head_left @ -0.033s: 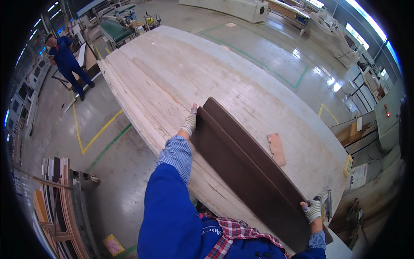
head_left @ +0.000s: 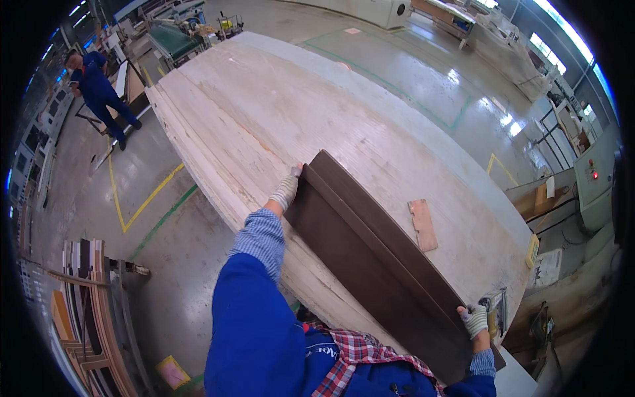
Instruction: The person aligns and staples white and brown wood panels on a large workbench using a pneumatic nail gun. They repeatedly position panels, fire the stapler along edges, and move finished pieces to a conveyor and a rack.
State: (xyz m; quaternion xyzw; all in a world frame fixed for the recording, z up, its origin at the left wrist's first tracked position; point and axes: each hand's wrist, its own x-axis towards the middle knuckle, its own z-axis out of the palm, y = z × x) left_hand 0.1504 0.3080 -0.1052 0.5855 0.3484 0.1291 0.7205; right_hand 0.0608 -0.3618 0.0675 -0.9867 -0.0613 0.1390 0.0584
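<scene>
While a long dark brown panel (head_left: pixel 370 264) is lifted on edge over the near part of the tabletop (head_left: pixel 278 99), it is gripped at both ends by gloved hands. The left hand (head_left: pixel 287 190) is clamped on the panel's far end, close to the tabletop's left edge, fingers wrapped over the top corner. The right hand (head_left: pixel 475 321) is clamped on the panel's near end, by the tabletop's near right corner. The panel is tilted, its lower long edge seemingly resting on the pale boards that make up the tabletop; exact contact cannot be told. A small pinkish wood block (head_left: pixel 423 225) is laid flat on the tabletop just right of the panel, apart from it. A yellow tool (head_left: pixel 495 311) is seen just beside the right hand at the near right corner; whether it is touched cannot be told. Blue sleeves and a plaid shirt are worn by the person. Another person in blue (head_left: pixel 99 92) is seen well apart, beyond the tabletop's far left corner. Stacked boards in a rack (head_left: pixel 86 311) are seen on the floor (head_left: pixel 165 225), left of the tabletop.
</scene>
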